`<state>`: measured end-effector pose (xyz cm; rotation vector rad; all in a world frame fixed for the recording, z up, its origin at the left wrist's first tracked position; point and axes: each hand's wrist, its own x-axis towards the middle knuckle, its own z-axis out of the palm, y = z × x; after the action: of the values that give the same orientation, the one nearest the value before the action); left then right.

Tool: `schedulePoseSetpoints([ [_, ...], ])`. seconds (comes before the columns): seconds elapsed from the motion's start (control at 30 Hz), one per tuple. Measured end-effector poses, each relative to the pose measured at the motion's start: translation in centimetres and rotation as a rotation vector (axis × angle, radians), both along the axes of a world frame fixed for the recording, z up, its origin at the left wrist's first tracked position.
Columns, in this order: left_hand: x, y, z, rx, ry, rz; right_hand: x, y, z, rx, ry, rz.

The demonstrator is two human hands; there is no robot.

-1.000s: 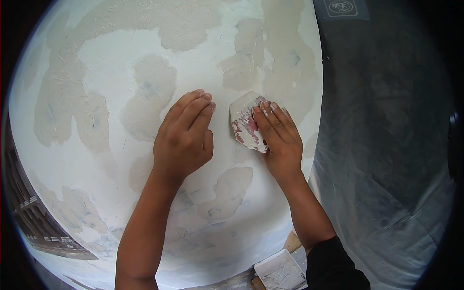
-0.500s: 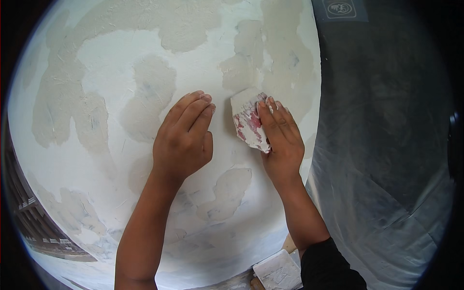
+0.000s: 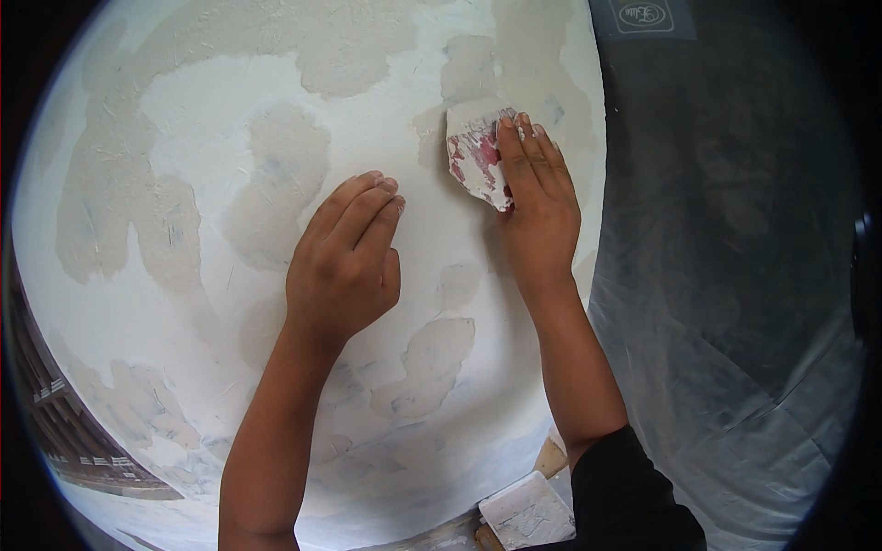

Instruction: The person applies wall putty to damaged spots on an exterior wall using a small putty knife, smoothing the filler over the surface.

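Note:
A large white panel [image 3: 184, 349] with uneven patches of grey-beige filler fills most of the picture. My right hand [image 3: 537, 184] holds an irregular flat applicator [image 3: 473, 147], crusted white with pinkish-red smears, against the upper right of the panel, fingers laid over it. Left of centre and lower, my left hand [image 3: 344, 253] rests on the panel with its fingers extended, slightly bent and side by side, holding nothing.
A dark translucent plastic sheet [image 3: 717, 230] covers the area right of the panel. Below, beside my right forearm, lie a white plaster-smeared tray [image 3: 524, 510] and a wooden piece [image 3: 551, 459]. Dark slatted woodwork [image 3: 69, 413] shows beyond the left edge.
My right hand and the applicator have moved up the panel, mostly in the last half second. My left hand has barely moved.

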<state>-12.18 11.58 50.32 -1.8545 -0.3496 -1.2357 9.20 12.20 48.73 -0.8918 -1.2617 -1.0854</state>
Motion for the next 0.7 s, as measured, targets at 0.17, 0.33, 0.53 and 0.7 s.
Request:
schedulePoseSetpoints([
  [0.17, -0.5, 0.2, -0.2, -0.012, -0.004, 0.000, -1.0, 0.3, -5.7, -0.086, 0.017, 0.034],
  [0.33, -0.3, 0.0, -0.1, -0.011, 0.000, -0.018, -0.5, -0.9, -0.2, 0.100, 0.008, 0.050],
  [0.53, -0.8, 0.2, -0.3, -0.015, -0.009, 0.002, -2.7, 0.6, -4.6, -0.110, -0.003, 0.034],
  [0.7, -0.4, 0.5, -0.4, -0.014, -0.001, -0.013, -1.5, -0.8, -3.5, 0.050, 0.033, 0.128],
])
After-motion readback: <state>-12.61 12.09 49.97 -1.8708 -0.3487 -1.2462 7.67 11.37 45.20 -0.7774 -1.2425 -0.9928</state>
